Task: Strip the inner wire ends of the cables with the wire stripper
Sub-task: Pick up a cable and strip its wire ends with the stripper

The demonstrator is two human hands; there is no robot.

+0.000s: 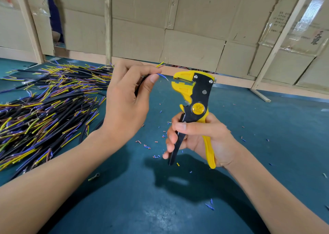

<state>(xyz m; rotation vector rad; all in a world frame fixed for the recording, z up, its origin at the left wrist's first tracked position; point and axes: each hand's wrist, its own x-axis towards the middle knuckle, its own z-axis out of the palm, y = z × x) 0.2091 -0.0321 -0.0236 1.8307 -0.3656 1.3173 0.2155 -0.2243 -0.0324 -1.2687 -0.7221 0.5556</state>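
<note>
While the left hand (124,107) pinched a black cable (140,84) between thumb and curled fingers, its inner wires fanned out just past the fingertips: a blue wire (162,76) with a bare tip curving toward the tool, and a yellow wire (159,64) angled up and away above it. The cable's long axis ran roughly level from the left palm toward the right hand, most of its sheath hidden inside the fist.

The right hand (197,137) wrapped its fingers around both handles of the wire stripper (195,98), holding it upright, handles down and the yellow head up. Its jaws stood parted and faced the left hand, near the blue wire but apart from it.

To do this step well, I judged that one wire should be isolated and fed straight into the jaw opening, square to the blades, only as deep as the insulation to be removed, with the other wires kept clear before squeezing.

Beyond the left wrist lay a heap of cables (44,107); cut insulation bits (147,146) dotted the green mat (276,144) beneath both hands.
</note>
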